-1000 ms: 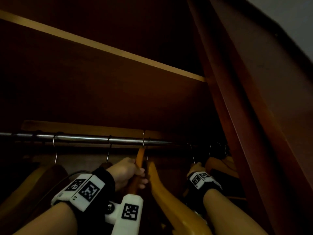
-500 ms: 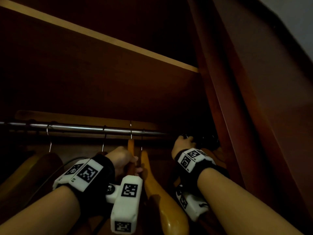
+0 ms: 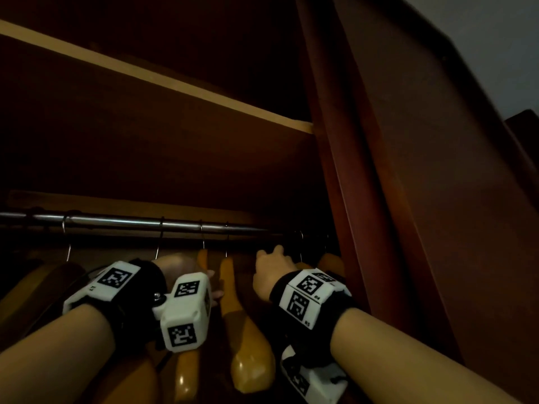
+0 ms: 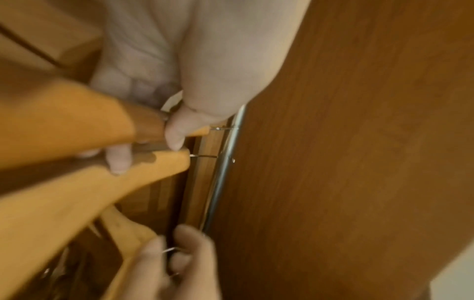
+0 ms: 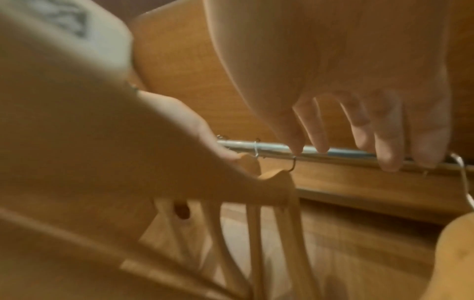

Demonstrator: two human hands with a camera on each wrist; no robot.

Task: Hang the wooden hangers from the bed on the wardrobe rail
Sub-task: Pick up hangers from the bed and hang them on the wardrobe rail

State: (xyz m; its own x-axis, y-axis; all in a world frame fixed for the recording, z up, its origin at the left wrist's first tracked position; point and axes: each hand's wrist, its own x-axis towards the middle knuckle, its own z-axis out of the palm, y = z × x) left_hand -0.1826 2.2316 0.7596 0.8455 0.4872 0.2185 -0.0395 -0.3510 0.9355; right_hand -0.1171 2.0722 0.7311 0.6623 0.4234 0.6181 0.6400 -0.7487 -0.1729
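Note:
A metal wardrobe rail point(image 3: 131, 222) runs across under a shelf, with several wooden hangers hooked on it. My left hand point(image 3: 175, 265) grips the neck of one light wooden hanger point(image 3: 202, 258), thumb and fingers curled round it point(image 4: 148, 150) just below its hook. A second hanger point(image 3: 233, 301) hangs right beside it. My right hand point(image 3: 272, 262) reaches up at the rail's right end with its fingers point(image 5: 389, 158) spread and straight, their tips at the rail point(image 5: 341, 151) and holding nothing. Another hanger point(image 5: 456, 253) hangs just right of that hand.
The wardrobe's side panel point(image 3: 379, 199) stands close on the right of my right hand. A shelf edge point(image 3: 175, 80) runs above the rail. Darker hangers point(image 3: 58, 275) hang at the left end of the rail. The interior is dim.
My right hand has risen from low among the right-hand hangers up to the rail, fingers spread. My left hand keeps its grip on the same hanger.

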